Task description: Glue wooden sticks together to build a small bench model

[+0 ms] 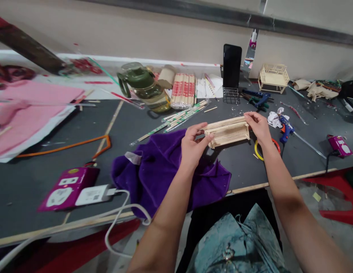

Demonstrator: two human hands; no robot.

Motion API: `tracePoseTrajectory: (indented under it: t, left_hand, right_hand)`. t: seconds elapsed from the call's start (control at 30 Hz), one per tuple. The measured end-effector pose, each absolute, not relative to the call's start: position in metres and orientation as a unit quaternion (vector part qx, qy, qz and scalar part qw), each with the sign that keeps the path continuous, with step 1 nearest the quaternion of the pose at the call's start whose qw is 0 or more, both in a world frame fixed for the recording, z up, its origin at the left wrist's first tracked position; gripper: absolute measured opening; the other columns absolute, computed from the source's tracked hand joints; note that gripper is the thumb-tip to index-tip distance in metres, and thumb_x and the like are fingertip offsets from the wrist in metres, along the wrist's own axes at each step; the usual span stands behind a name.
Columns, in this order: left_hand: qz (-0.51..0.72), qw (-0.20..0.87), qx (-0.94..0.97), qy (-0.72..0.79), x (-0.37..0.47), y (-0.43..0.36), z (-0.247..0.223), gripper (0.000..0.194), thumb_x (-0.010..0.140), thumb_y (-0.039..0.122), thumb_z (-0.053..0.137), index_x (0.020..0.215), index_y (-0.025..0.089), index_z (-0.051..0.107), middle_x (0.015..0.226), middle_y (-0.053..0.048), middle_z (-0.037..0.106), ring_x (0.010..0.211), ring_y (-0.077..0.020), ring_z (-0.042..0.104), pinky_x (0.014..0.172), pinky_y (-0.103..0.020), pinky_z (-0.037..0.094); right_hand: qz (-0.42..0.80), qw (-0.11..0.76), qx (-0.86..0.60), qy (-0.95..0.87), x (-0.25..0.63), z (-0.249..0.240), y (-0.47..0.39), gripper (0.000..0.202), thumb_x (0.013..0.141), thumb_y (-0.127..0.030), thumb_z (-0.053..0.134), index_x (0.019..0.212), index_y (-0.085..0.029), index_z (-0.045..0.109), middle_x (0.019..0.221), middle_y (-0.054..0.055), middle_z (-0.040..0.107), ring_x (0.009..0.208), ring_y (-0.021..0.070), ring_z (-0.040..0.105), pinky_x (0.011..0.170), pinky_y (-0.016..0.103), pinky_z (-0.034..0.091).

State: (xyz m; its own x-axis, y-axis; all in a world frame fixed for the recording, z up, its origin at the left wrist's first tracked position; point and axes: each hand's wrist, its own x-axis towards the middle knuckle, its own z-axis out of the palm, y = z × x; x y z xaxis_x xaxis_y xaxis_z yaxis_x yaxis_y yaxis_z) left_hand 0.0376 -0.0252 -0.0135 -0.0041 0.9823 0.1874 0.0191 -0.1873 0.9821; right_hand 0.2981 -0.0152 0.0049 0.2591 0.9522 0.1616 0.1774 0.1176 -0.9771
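Note:
Between my two hands is a small slatted frame (229,132) built of thin wooden sticks, tilted so its slatted inside shows. My left hand (193,144) grips its left end with thumb and fingers. At the upper right corner, my right hand (257,127) pinches the frame. A crumpled purple cloth (156,167) lies on the table under and beside my left hand. Partly behind my right wrist sits a yellow and red ring (258,151). A blue glue gun (286,129) rests just right of that hand.
Behind are a green-lidded jug (145,87), packed sticks (183,91), wrapped chopsticks (179,117), a phone (232,66) on a wire stand, pliers (260,99) and a miniature wooden chair (274,77). A purple power socket (69,187) with a white charger (92,195) lies front left, its cable hanging over the edge.

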Motion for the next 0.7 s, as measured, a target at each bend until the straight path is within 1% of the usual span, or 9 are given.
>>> tracePoseTrajectory:
  t: [0.13, 0.2, 0.27, 0.3, 0.37, 0.43, 0.5, 0.6, 0.7]
  left_hand:
    - [0.551, 0.477, 0.514, 0.453, 0.040, -0.021, -0.014, 0.058, 0.065, 0.041, 0.089, 0.117, 0.022, 0.072, 0.117, -0.008, 0.069, 0.099, -0.0197, 0.065, 0.081, -0.029, 0.054]
    - [0.552, 0.477, 0.511, 0.455, 0.040, -0.021, -0.014, 0.056, 0.065, 0.041, 0.090, 0.114, 0.021, 0.073, 0.116, -0.008, 0.070, 0.100, -0.0198, 0.065, 0.081, -0.029, 0.054]
    - [0.552, 0.475, 0.512, 0.456, 0.040, -0.021, -0.013, 0.055, 0.065, 0.042, 0.090, 0.113, 0.021, 0.073, 0.115, -0.008, 0.070, 0.099, -0.0196, 0.065, 0.081, -0.028, 0.053]
    - [0.553, 0.474, 0.513, 0.455, 0.040, -0.021, -0.012, 0.054, 0.065, 0.042, 0.090, 0.113, 0.021, 0.074, 0.115, -0.008, 0.070, 0.099, -0.0195, 0.065, 0.081, -0.029, 0.053]
    - [0.554, 0.472, 0.514, 0.454, 0.041, -0.021, -0.011, 0.054, 0.066, 0.043, 0.089, 0.112, 0.021, 0.074, 0.115, -0.008, 0.070, 0.097, -0.0195, 0.065, 0.080, -0.029, 0.053]
    - [0.555, 0.470, 0.515, 0.454, 0.042, -0.020, -0.011, 0.054, 0.065, 0.043, 0.089, 0.112, 0.021, 0.073, 0.116, -0.008, 0.070, 0.097, -0.0199, 0.066, 0.078, -0.029, 0.053]
    - [0.554, 0.466, 0.519, 0.454, 0.042, -0.020, -0.011, 0.055, 0.065, 0.044, 0.089, 0.112, 0.021, 0.073, 0.117, -0.008, 0.069, 0.097, -0.0201, 0.065, 0.076, -0.028, 0.053]
    - [0.550, 0.451, 0.532, 0.458, 0.044, -0.019, -0.013, 0.055, 0.065, 0.045, 0.087, 0.113, 0.021, 0.073, 0.117, -0.008, 0.068, 0.097, -0.0202, 0.065, 0.074, -0.027, 0.052]
    - [0.545, 0.440, 0.543, 0.462, 0.045, -0.018, -0.015, 0.054, 0.066, 0.046, 0.085, 0.113, 0.021, 0.073, 0.117, -0.008, 0.067, 0.096, -0.0203, 0.065, 0.073, -0.027, 0.052]
  right_hand:
    - [0.336, 0.548, -0.584, -0.496, 0.307, 0.005, -0.019, 0.040, 0.082, -0.053, 0.074, 0.109, -0.024, 0.071, 0.102, 0.005, 0.074, 0.086, 0.0184, 0.067, 0.070, 0.032, 0.057]
    - [0.287, 0.549, -0.607, -0.498, 0.317, 0.007, -0.029, 0.044, 0.081, -0.053, 0.075, 0.114, -0.025, 0.070, 0.108, 0.006, 0.074, 0.087, 0.0190, 0.068, 0.073, 0.033, 0.057]
    - [0.216, 0.543, -0.637, -0.503, 0.332, 0.011, -0.047, 0.041, 0.083, -0.051, 0.072, 0.114, -0.025, 0.070, 0.110, 0.007, 0.074, 0.089, 0.0196, 0.068, 0.078, 0.036, 0.057]
    - [0.183, 0.533, -0.655, -0.504, 0.341, 0.013, -0.059, 0.040, 0.084, -0.051, 0.070, 0.114, -0.025, 0.070, 0.109, 0.007, 0.074, 0.089, 0.0200, 0.068, 0.080, 0.037, 0.056]
    - [0.104, 0.509, -0.706, -0.481, 0.359, 0.016, -0.086, 0.037, 0.088, -0.051, 0.064, 0.108, -0.022, 0.071, 0.096, 0.006, 0.074, 0.082, 0.0203, 0.067, 0.079, 0.038, 0.055]
    - [0.035, 0.477, -0.757, -0.445, 0.377, 0.018, -0.112, 0.035, 0.090, -0.050, 0.058, 0.102, -0.019, 0.070, 0.089, 0.006, 0.073, 0.078, 0.0211, 0.065, 0.078, 0.038, 0.053]
    - [-0.007, 0.418, -0.812, -0.407, 0.391, 0.016, -0.132, 0.034, 0.090, -0.048, 0.056, 0.095, -0.018, 0.069, 0.085, 0.008, 0.072, 0.078, 0.0226, 0.064, 0.078, 0.038, 0.050]
    - [0.011, 0.319, -0.880, -0.353, 0.401, 0.009, -0.144, 0.033, 0.090, -0.049, 0.057, 0.091, -0.018, 0.068, 0.088, 0.011, 0.073, 0.083, 0.0268, 0.065, 0.080, 0.039, 0.048]
    - [0.075, 0.274, -0.903, -0.324, 0.401, 0.002, -0.138, 0.034, 0.090, -0.053, 0.062, 0.092, -0.019, 0.069, 0.095, 0.014, 0.075, 0.094, 0.0305, 0.068, 0.085, 0.041, 0.048]
